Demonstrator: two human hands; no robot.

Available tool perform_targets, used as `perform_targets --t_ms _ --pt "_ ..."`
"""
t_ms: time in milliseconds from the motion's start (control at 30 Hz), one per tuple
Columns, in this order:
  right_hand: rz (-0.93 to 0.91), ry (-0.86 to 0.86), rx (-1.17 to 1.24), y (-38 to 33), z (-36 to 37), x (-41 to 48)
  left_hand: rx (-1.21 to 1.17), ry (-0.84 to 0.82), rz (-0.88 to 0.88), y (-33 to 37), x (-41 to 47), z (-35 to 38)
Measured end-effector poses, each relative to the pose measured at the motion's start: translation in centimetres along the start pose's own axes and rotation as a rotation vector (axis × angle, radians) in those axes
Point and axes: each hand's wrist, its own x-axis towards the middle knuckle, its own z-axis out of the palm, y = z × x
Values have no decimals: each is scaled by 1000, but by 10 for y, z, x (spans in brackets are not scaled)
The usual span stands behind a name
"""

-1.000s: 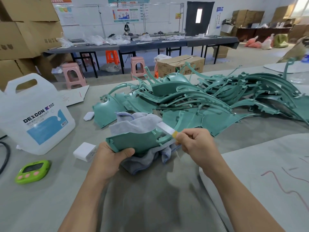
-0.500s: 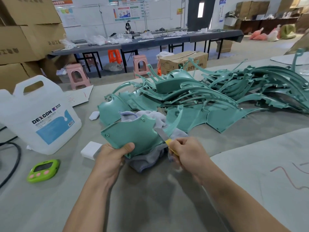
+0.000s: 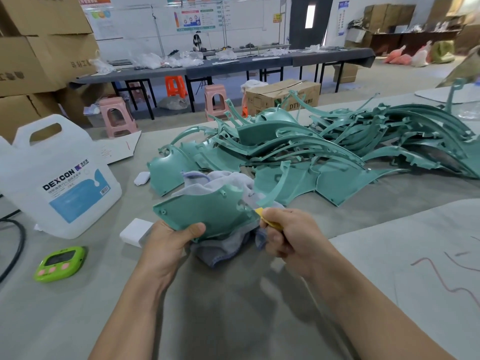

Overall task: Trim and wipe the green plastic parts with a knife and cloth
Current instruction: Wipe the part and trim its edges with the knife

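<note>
The green part (image 3: 207, 214) is held by the left hand (image 3: 168, 242) over a cloth (image 3: 223, 248); the yellow knife (image 3: 268, 220) is gripped by the right hand (image 3: 293, 237).

The jug (image 3: 59, 178) stands on the worktop (image 3: 233, 307), at its left side. Before the jug lies the timer (image 3: 61, 263); left of the jug and nearer runs the cable (image 3: 15, 245). Just right of the jug's base lies a block (image 3: 135, 231). Further right, the left hand (image 3: 168, 242) holds the part (image 3: 207, 214) against the cloth (image 3: 223, 245), with the right hand (image 3: 293, 235) and knife (image 3: 270, 220) at the part's end away from the jug. Right of the jug and farther back lies the pile (image 3: 324, 152). Behind the jug lies a card sheet (image 3: 119, 149), then a stool (image 3: 117, 118) on the floor.
</note>
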Motion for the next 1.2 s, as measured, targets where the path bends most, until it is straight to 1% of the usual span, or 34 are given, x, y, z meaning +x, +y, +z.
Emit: perform_targets --t_ms 67,133,200,300,367,433,500,600,633,733,800,867,933,1000,1067,1133,1200 --pt "-14 -61 75 -1 -3 0 26 -17 22 0 -1 -1" --pt "-7 -144 62 -1 -4 -1 42 -37 38 0 0 -5" --pt "17 -171 -52 -2 -6 -1 40 -78 43 0 0 -10" --pt "5 -113 -337 -7 -14 2 44 -118 36 -1 1 -16" --pt "-9 -114 -326 -8 -19 3 41 -119 22 -2 1 -18" --pt "-27 -180 -242 -6 -19 1 35 -120 20 -3 2 -20" --pt "-35 -215 -252 -4 -16 0 30 -119 20 -2 1 -21" --pt "-71 -143 -429 -6 -18 0 39 -109 30 -1 1 -19" --pt "-92 -123 -454 -7 -19 0 46 -104 36 0 1 -18" --pt "-110 -138 -324 -5 -18 -1 50 -114 42 1 1 -18" --pt "-115 -170 -321 -4 -13 -2 59 -124 43 1 1 -19" --pt "-123 -154 -448 -4 -13 -1 76 -126 45 1 1 -18" --pt "-146 -99 -542 -6 -18 -1 88 -122 58 1 0 -16" --pt "-133 -103 -458 -7 -20 -3 87 -115 62 1 0 -13" --pt "-120 -147 -399 -6 -17 -4 80 -122 67 2 -1 -13" --pt "-134 -145 -493 -5 -15 -4 81 -120 65 3 -1 -13" --pt "-174 -70 -642 -7 -17 -3 87 -87 55 2 -1 -11"
